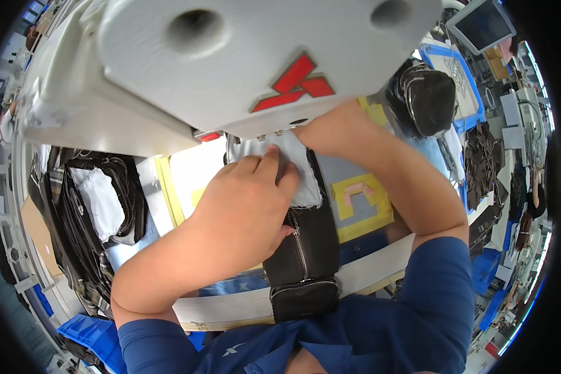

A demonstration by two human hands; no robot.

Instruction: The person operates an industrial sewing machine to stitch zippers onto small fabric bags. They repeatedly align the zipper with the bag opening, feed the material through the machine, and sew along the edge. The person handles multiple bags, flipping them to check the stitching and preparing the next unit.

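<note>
A light grey cloth with frayed edges (305, 187) lies under the head of a large pale sewing machine (146, 87) bearing a red emblem. Beneath it runs a long black bag piece (311, 249) with a metal zipper and a zipped pouch at its lower end. My left hand (252, 193) rests on the cloth, index finger stretched forward, other fingers slightly bent and thumb apart, beside the zipper. My right hand (330, 128) reaches to the cloth's upper right edge; its fingers disappear behind the machine head.
Black bag pieces (59, 212) are stacked left, above a blue crate (90, 336). Yellow-taped templates (361, 224) lie on the worktable. At right are a black pouch pile (430, 100), a blue-rimmed tray (477, 112), dark fabric pieces (480, 162) and a screen (480, 25).
</note>
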